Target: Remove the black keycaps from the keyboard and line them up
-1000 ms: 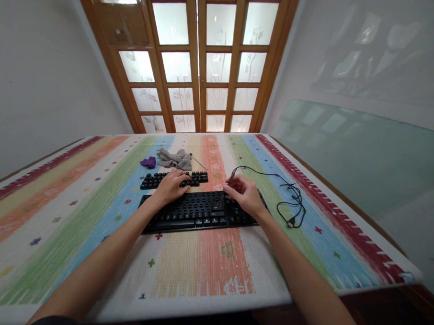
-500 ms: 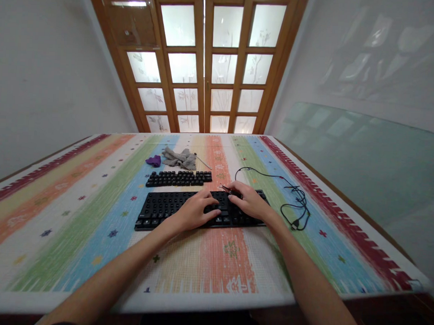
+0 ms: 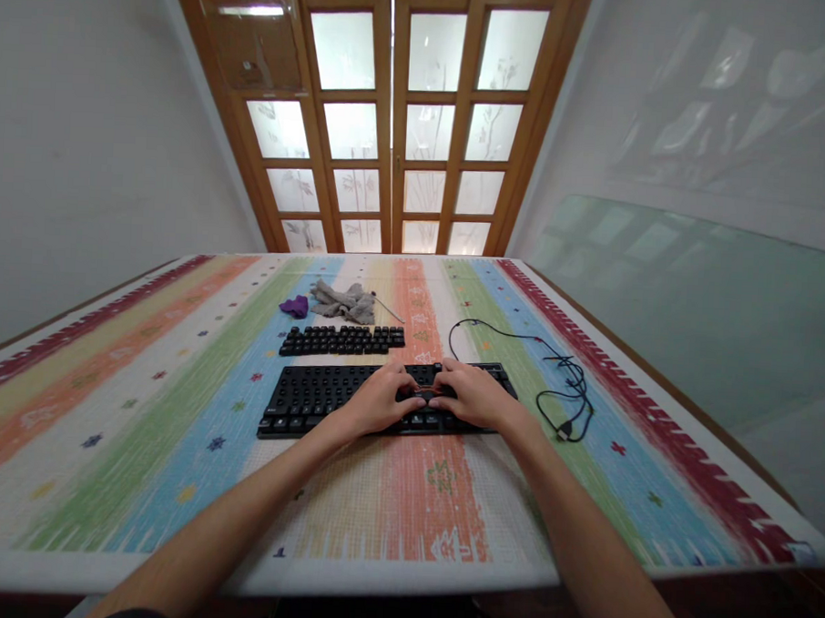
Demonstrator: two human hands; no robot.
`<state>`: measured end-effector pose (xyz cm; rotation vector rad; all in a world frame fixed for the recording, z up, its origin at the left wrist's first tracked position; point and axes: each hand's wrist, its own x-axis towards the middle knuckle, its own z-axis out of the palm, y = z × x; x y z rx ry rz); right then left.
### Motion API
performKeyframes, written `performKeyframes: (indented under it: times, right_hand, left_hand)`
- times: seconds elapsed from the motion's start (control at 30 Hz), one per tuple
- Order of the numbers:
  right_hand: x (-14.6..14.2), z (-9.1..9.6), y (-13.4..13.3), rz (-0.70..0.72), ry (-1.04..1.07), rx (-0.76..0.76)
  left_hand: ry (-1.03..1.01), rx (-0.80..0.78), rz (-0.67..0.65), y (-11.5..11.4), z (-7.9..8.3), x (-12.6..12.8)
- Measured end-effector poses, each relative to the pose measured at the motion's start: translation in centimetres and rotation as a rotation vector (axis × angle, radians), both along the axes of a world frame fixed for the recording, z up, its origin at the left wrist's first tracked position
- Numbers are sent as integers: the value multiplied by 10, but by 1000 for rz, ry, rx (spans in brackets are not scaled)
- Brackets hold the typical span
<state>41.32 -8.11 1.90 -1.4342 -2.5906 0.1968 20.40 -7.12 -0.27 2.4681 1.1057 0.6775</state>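
Note:
A black keyboard [image 3: 317,391] lies in front of me; many of its upper key positions show bare stems, while keycaps remain along the bottom and left edges. Over its right half, my left hand [image 3: 379,400] and my right hand [image 3: 475,396] face each other, thumbs nearly meeting. Between their fingertips is a thin wire keycap puller [image 3: 425,389], pinched from both sides. The fingers partly cover it and the keys beneath. Just beyond the keyboard, removed black keycaps [image 3: 343,340] stand in rows.
Behind the keycaps lie a grey cloth [image 3: 344,303], a purple cloth [image 3: 294,307] and a thin stick-like tool [image 3: 389,307]. The keyboard's black cable [image 3: 573,384] coils at the right. A striped tablecloth [image 3: 194,445] covers the table; wooden glass doors [image 3: 393,117] stand beyond.
My right hand has lowered the keycap puller from above the keyboard's back edge to between both hands. My left hand has moved slightly right and up, closing its fingers on the puller.

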Motion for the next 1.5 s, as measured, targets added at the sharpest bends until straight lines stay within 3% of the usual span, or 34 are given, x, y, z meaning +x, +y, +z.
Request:
performKeyframes:
  times: [0.33, 0.8, 1.5]
  right_hand:
    - [-5, -3, 0, -32, 11, 13]
    - [-11, -10, 3, 20, 41, 36]
    - [-9, -18, 6, 64, 9, 116]
  left_hand:
    - [-1, 33, -49, -1, -5, 4]
    - [117, 217, -93, -3, -16, 4]
    - [122, 173, -77, -3, -16, 9]
